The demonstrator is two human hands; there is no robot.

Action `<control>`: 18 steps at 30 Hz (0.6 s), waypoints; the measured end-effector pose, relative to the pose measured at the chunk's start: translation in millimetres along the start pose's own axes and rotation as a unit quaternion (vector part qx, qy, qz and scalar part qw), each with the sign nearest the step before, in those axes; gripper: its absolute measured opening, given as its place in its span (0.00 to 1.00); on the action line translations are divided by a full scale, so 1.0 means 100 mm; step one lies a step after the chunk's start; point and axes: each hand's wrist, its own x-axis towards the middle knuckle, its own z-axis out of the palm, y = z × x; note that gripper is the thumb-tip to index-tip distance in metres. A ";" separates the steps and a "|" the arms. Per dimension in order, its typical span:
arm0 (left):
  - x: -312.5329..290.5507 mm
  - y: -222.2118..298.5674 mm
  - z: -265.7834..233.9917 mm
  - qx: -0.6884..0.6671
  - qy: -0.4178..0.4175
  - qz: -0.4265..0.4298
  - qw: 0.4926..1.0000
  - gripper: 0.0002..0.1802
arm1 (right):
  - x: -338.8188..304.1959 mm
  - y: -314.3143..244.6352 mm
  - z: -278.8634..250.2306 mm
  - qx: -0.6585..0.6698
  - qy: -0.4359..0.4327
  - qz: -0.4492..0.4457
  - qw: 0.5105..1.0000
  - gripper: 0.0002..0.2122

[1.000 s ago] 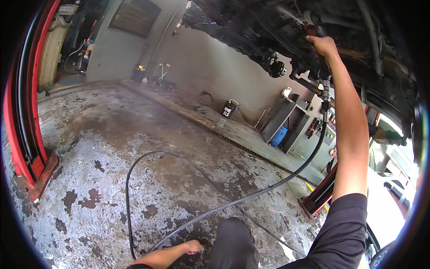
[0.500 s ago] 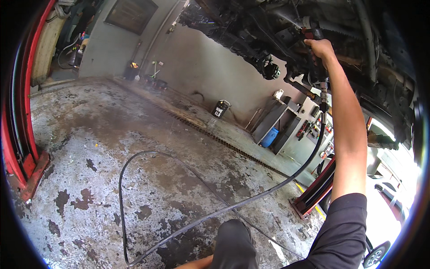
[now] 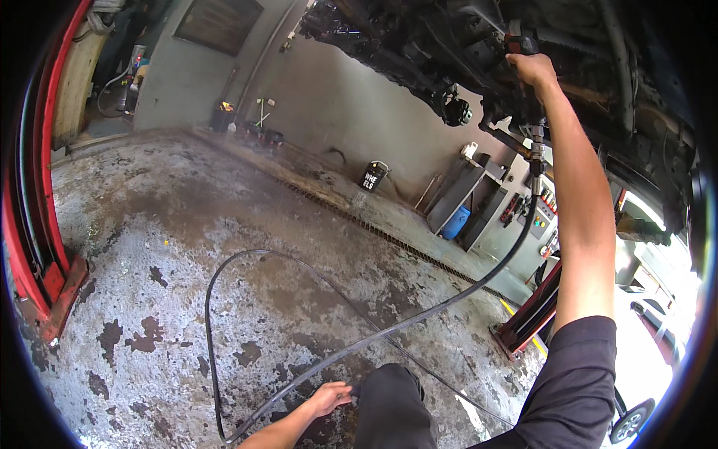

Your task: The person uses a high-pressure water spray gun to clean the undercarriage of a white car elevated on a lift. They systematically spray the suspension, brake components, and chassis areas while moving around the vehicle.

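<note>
My right hand (image 3: 535,71) is raised at the upper right, wrapped around the grip of a spray gun (image 3: 521,43) with a dark body and some red. A pale spray leaves its nozzle toward the dark underside of a raised vehicle (image 3: 441,45). Below the grip, a metal coupling (image 3: 537,146) joins the gun to a black hose (image 3: 441,305), which hangs down and loops over the floor. Low in the picture, my left hand (image 3: 329,398) is beside my knee, its fingers curled together. Whether anything is in them I cannot make out.
Red lift posts stand at the left (image 3: 56,277) and right (image 3: 527,314). A grated drain (image 3: 374,230) crosses the worn, wet floor (image 3: 179,299). A black bucket (image 3: 374,176) is near the wall, and a blue container (image 3: 455,223) sits in a grey shelf unit (image 3: 462,191).
My left hand has come into view at the bottom, beside my knee. My right hand keeps the spray gun raised, almost in the same place, and the spray continues. The view has shifted slightly.
</note>
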 end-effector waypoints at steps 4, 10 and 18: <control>0.38 -0.23 0.42 -0.101 0.068 -0.124 0.985 0.10 | -0.04 0.02 0.10 0.027 -0.028 0.014 0.999 0.23; 0.42 -0.22 0.85 0.226 -0.122 -0.160 0.953 0.16 | -0.14 -0.07 -0.02 0.060 0.061 0.017 0.996 0.18; 0.71 -0.38 1.38 0.617 -0.324 -0.067 0.714 0.21 | -0.35 -0.04 -0.16 0.128 -0.023 0.047 0.990 0.19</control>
